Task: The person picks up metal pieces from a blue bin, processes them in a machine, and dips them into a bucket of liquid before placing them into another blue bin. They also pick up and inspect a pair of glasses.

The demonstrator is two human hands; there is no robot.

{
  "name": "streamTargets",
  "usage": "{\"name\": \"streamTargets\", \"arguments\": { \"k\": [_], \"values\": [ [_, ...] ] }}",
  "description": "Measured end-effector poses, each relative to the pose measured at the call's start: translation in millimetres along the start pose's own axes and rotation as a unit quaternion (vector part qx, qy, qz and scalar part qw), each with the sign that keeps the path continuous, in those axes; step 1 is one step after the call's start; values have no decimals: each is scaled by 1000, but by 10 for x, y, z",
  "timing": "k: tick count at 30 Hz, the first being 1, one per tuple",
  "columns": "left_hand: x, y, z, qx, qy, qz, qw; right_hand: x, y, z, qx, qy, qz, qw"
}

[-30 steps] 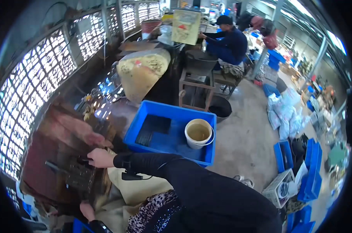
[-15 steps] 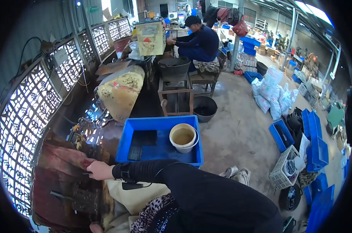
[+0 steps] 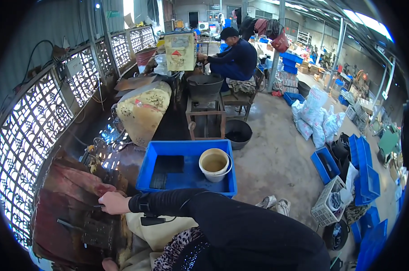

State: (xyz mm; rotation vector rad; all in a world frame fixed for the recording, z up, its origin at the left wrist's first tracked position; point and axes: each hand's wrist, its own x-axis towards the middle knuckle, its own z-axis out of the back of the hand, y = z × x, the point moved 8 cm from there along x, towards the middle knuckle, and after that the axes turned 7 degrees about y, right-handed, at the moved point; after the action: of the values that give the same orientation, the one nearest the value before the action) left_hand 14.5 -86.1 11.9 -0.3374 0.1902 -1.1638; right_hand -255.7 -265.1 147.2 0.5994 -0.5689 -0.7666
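Observation:
My right hand [image 3: 114, 203], on a black-sleeved arm stretching across to the left, is closed with a thin dark piece just showing at its fingertips. It hovers by the edge of a reddish, stained cloth [image 3: 73, 180] draped over a work bench. Below that, a dark, grimy metal block [image 3: 99, 232] carries a short metal handle [image 3: 69, 224]. Only a small part of my left hand [image 3: 109, 264] shows at the lower edge, near the block; its fingers are hidden. A beige apron [image 3: 161, 229] covers my lap.
A blue tray [image 3: 168, 143] ahead holds dark flat sheets [image 3: 169, 163], a stack of thin strips [image 3: 158, 180] and a pale bucket [image 3: 214, 174] of cloudy liquid. Beyond it, a person [image 3: 238, 56] sits at a yellowish machine [image 3: 180, 50]. White sacks [image 3: 313, 110] and blue crates [image 3: 366, 174] stand right.
The view has shifted slightly, so the tray and background sit a little lower. My right hand remains closed by the cloth, almost unmoved.

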Motion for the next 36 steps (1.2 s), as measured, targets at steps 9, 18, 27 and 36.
{"name": "streamTargets", "arguments": {
  "k": [9,18,27,36],
  "values": [
    [285,514,-362,-47,-28,19,998,-11,79,-180,-2,30,-18,999],
    [183,367,-276,42,-78,-63,994,155,156,-350,-16,32,-5,999],
    [138,202,-195,70,-66,-66,993,200,366,-350,-51,58,-5,997],
    [322,133,-293,104,-15,-72,992,14,459,-66,-61,33,45,997]
  ]
}}
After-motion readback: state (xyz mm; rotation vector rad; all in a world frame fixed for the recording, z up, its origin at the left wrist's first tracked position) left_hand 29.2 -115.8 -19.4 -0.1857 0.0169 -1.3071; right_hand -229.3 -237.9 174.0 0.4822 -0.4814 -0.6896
